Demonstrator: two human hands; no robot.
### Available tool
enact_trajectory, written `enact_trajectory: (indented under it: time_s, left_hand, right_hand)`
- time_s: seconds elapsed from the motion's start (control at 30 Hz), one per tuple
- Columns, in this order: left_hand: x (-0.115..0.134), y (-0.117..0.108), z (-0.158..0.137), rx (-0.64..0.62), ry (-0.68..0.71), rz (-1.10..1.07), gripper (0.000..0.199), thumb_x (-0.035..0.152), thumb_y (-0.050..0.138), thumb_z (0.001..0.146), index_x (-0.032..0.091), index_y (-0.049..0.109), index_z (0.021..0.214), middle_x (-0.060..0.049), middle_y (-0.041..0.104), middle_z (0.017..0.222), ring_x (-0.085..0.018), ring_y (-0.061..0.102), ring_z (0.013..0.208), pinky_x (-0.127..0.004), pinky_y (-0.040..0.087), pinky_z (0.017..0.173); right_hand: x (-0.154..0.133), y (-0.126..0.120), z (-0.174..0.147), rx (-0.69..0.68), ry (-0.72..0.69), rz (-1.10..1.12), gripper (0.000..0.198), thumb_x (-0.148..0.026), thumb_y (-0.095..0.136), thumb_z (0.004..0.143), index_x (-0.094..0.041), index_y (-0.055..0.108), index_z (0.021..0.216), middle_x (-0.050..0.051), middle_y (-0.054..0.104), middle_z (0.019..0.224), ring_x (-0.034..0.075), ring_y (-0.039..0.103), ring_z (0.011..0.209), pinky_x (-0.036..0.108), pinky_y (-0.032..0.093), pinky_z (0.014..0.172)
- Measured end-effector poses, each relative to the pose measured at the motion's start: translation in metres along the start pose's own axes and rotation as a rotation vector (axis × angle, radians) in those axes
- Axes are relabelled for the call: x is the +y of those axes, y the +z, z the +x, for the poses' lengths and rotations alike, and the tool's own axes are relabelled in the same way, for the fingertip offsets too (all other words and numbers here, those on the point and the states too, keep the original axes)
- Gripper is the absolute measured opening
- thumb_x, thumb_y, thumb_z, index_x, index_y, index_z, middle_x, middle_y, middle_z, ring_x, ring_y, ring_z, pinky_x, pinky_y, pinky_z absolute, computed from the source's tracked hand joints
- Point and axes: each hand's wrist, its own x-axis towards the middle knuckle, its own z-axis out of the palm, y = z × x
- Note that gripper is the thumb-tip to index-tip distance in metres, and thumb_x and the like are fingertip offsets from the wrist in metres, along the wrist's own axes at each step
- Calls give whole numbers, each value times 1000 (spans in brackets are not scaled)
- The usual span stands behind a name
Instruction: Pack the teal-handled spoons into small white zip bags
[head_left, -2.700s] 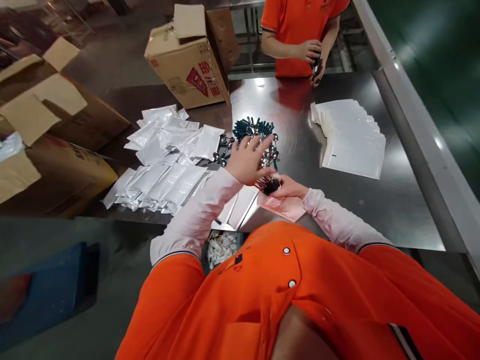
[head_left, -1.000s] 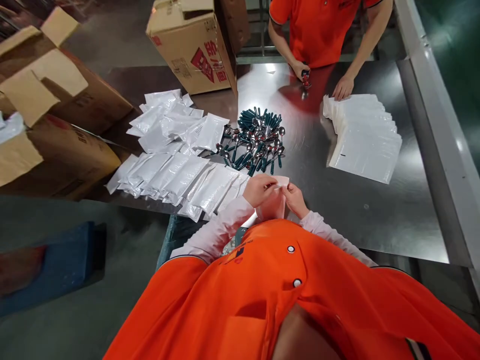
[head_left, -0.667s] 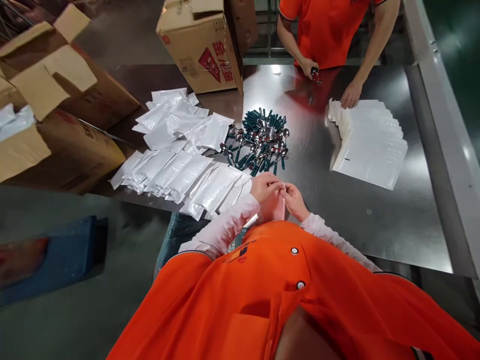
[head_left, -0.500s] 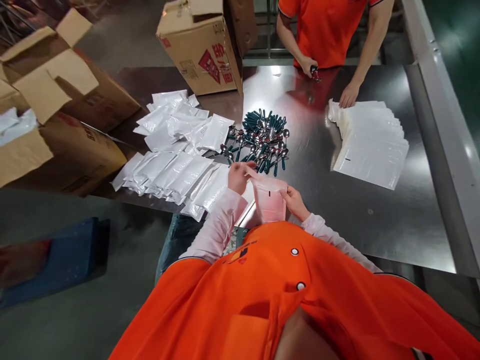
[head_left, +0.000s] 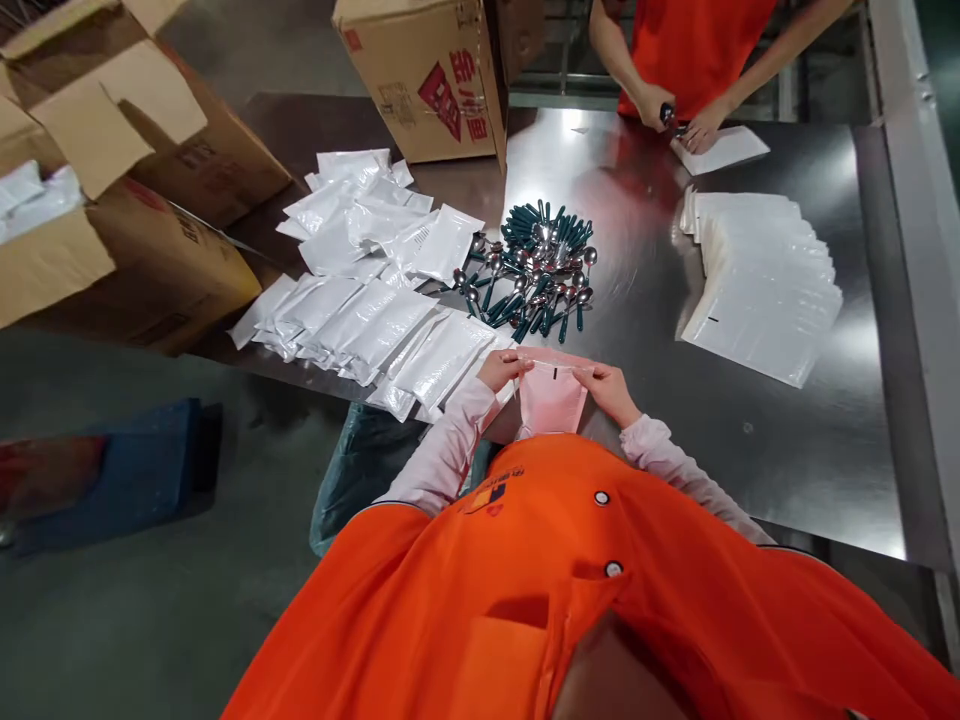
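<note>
Between my hands, close to my shirt, is a plastic mailer bag (head_left: pixel 553 400) that looks pinkish, with a short black mark near its top. My left hand (head_left: pixel 501 370) pinches its upper left corner, and my right hand (head_left: pixel 609 390) grips the upper right one. Its top edge is stretched between them; what is inside is hidden. Just beyond lies a heap of spoons (head_left: pixel 544 265) with dark green handles and metal bowls. Filled white mailers (head_left: pixel 375 325) lie in rows and a loose pile to the left, reaching close to my left hand.
A fanned stack of flat white bags (head_left: pixel 765 285) lies on the right of the metal table (head_left: pixel 645 400). Across it, a co-worker's hands (head_left: pixel 679 115) hold a dark object over a white bag (head_left: pixel 724 150). Cardboard boxes (head_left: pixel 427 85) stand at the back and left (head_left: pixel 157 260).
My left hand has come down to the bag's corner, and its top edge is now pulled straight. The co-worker's hands have come together over a bag taken from the stack.
</note>
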Motion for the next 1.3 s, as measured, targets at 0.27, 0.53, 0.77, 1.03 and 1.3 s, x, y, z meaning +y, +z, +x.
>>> enact_trajectory:
  time_s: [0.27, 0.53, 0.77, 1.03, 1.3]
  left_hand:
    - [-10, 3, 18, 6, -45, -87, 25, 37, 71, 66, 12, 76, 66, -8, 68, 70, -13, 48, 61, -27, 35, 58]
    - [-23, 17, 9, 138, 107, -149, 53, 33, 85, 59, 12, 77, 107, 1, 64, 74, -12, 52, 69, -26, 40, 68]
    - [-48, 36, -6, 163, -115, -427, 75, 37, 89, 58, 10, 67, 124, 4, 59, 62, -13, 55, 65, -26, 43, 69]
    - [-24, 23, -8, 330, -79, 120, 39, 52, 65, 88, 14, 69, 98, -9, 73, 92, -25, 66, 89, -35, 50, 86]
    - [43, -162, 42, 429, -414, 911, 38, 34, 54, 89, 15, 72, 118, -15, 71, 122, -33, 62, 119, -38, 45, 100]
  right_hand:
    - [-3, -27, 16, -97, -74, -32, 29, -41, 66, 66, -22, 83, 80, 8, 80, 94, 30, 72, 95, 43, 56, 92]
    - [2, -11, 21, -45, 39, 79, 51, -46, 85, 54, -20, 66, 93, 0, 68, 74, 17, 61, 66, 33, 54, 69]
    - [11, -10, 19, -204, 341, 403, 61, -43, 93, 48, -20, 72, 100, 3, 77, 87, 20, 70, 79, 34, 60, 77]
    - [-1, -11, 49, -316, 417, 369, 59, -57, 98, 47, -19, 79, 87, 7, 78, 81, 21, 73, 74, 35, 64, 74]
    - [-8, 2, 131, -233, 218, -132, 18, -35, 81, 79, -18, 80, 84, 6, 75, 75, 18, 69, 67, 34, 61, 71]
